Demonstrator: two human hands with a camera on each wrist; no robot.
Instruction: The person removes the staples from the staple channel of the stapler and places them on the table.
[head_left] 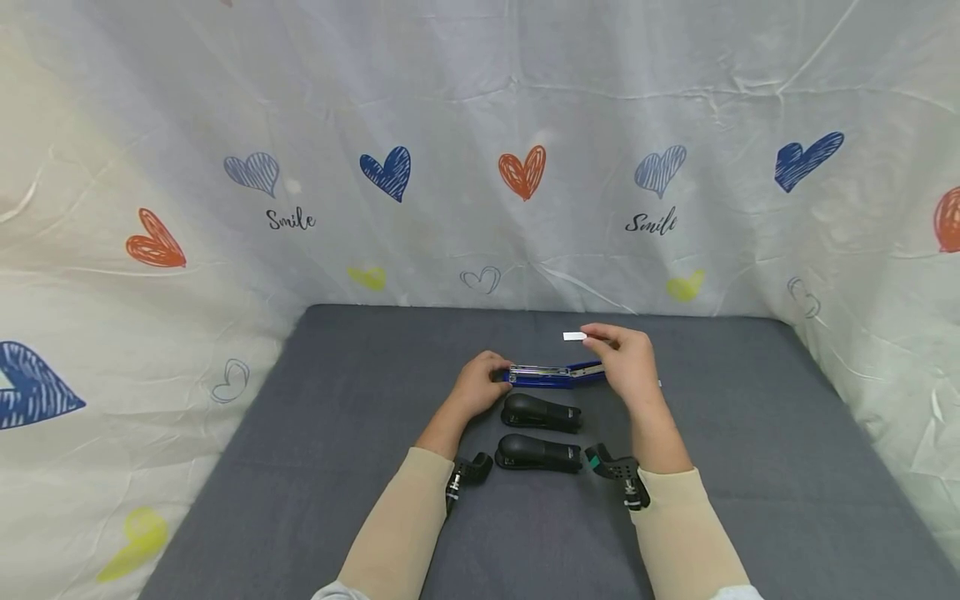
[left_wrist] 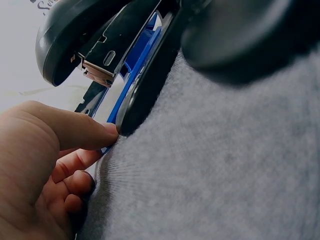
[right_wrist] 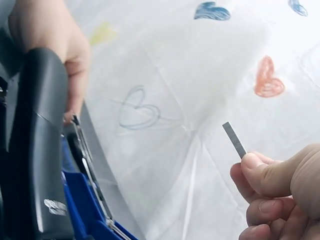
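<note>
A blue stapler lies opened out flat on the grey cloth, its metal magazine exposed and its top arm swung back to the right. My left hand holds its left end, with thumb and fingers on either side of the blue base. Above the stapler's right part, my right hand pinches a short strip of staples between thumb and fingertips. That strip points left in the head view, apart from the stapler. The right hand covers the far right end of the stapler.
Nearer to me, two black staplers lie one in front of the other, between the forearms. Black wrist cameras are strapped to both sleeves. A white curtain printed with hearts stands behind the grey-covered table.
</note>
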